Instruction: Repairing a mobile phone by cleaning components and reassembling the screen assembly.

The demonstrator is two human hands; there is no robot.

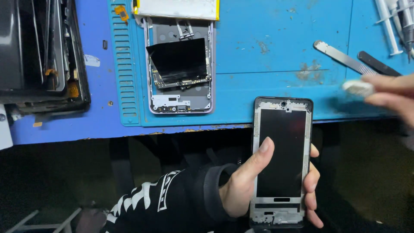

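Head view. We count two opened phone bodies: one phone frame (282, 162) with a dark inner panel, held over the dark gap below the desk edge, and one open phone chassis (180, 64) lying on the blue mat (267, 47) on the desk, a loose black sheet (179, 58) across its circuit board. One pale battery pack (177, 7) sits at the chassis's top end. One metal spudger (340, 57) and one black pry tool (377, 63) lie side by side at the mat's right. One dark tray of parts (41, 51) stands at the far left.

Our left hand (246, 183), in a black printed sleeve, wraps the frame, thumb across its panel, fingers around the far edge. Our right hand (394, 97), blurred, pinches a small white wad (358, 87) just beside the tools.
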